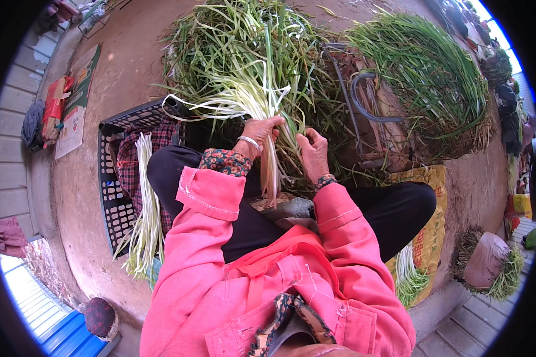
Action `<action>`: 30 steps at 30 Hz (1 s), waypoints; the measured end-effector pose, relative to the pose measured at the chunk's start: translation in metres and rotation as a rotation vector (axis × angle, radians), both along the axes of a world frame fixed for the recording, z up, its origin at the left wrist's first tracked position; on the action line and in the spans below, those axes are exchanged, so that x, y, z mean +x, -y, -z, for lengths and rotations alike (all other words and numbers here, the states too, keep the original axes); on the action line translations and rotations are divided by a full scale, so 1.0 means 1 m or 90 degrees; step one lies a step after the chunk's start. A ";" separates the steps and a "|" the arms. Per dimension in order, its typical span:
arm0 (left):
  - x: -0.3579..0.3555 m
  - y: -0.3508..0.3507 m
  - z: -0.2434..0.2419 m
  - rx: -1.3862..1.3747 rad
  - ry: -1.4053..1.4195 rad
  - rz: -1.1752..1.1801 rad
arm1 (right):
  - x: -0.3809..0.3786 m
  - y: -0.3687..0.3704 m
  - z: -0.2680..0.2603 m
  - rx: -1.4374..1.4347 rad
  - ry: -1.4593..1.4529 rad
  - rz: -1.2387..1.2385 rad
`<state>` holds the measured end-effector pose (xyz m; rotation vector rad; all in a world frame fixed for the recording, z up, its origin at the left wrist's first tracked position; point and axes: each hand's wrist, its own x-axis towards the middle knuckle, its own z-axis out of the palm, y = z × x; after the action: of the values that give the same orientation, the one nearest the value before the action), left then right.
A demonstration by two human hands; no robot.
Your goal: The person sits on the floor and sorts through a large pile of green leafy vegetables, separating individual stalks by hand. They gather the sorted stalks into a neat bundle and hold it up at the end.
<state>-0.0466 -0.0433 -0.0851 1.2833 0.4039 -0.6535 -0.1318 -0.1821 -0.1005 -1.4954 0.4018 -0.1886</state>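
Note:
My left hand point(258, 134), with a silver bangle at its wrist, grips a bunch of pale, blanched stalks like garlic chives point(250, 96). Their white ends hang down towards my lap, and the yellow-green leaves fan out away from me. Close by on the right, my right hand point(313, 154) pinches a few greener stalks point(291, 134) between thumb and fingers. Just beyond both hands lies a big heap of loose green leaves and stalks point(245, 40). Part of the bunch's grip is hidden by my left fingers.
At left, a black plastic crate point(116, 218) holds checked cloth point(131, 165), with a pale stalk bundle point(145, 214) on it. A green stack point(437, 80) stands at right behind a curved metal bar point(355, 96). Another bundle point(408, 272) lies on a yellow sack point(433, 250).

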 end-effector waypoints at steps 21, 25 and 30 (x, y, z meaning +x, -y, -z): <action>-0.008 0.008 -0.004 -0.010 0.048 -0.092 | 0.009 -0.002 0.023 -0.580 -0.128 0.016; -0.019 0.012 0.002 0.025 0.060 -0.078 | -0.015 0.007 0.068 -0.636 -0.357 0.015; -0.023 0.012 -0.004 0.026 0.070 -0.103 | -0.065 0.044 0.129 -0.678 -0.550 0.008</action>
<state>-0.0693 -0.0549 -0.0815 1.3039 0.4277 -0.4389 -0.1973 -0.2261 -0.2293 -2.6042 1.1109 0.3167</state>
